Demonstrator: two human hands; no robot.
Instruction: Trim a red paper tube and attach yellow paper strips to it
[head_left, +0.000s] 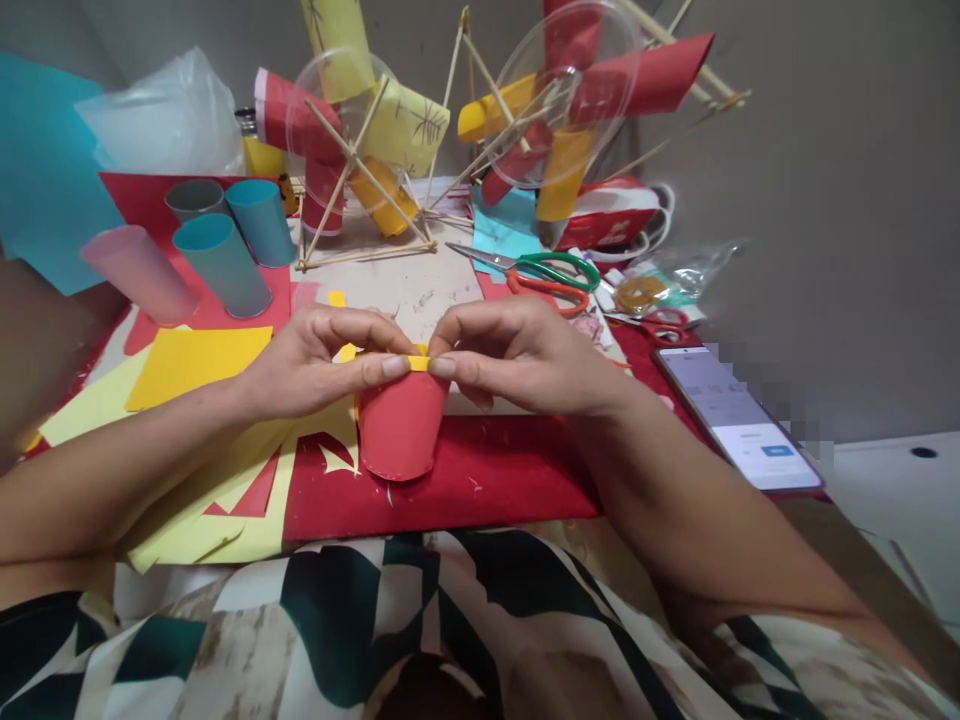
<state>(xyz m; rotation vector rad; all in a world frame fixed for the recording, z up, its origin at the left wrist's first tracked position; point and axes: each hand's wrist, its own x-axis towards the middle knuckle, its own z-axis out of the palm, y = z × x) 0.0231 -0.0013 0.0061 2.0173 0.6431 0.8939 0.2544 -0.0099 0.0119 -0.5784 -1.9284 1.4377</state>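
A red paper cup (401, 425) lies tilted on the red cloth in front of me, its rounded end toward my body. Along its far rim runs a narrow yellow paper strip (419, 363). My left hand (319, 355) pinches this strip at the rim from the left, thumb on top. From the right, my right hand (517, 350) pinches the same rim, its thumb close to the left one. A short stretch of yellow shows between both thumbs. The fingertips behind the rim are partly hidden.
Yellow paper sheets (199, 370) and scraps lie left, near blue and pink paper tubes (221, 265). Behind stand stick frames with paper-cup wheels (352, 150). Scissors (551, 275) rest beyond my right hand. A phone (739, 415) lies at the right edge.
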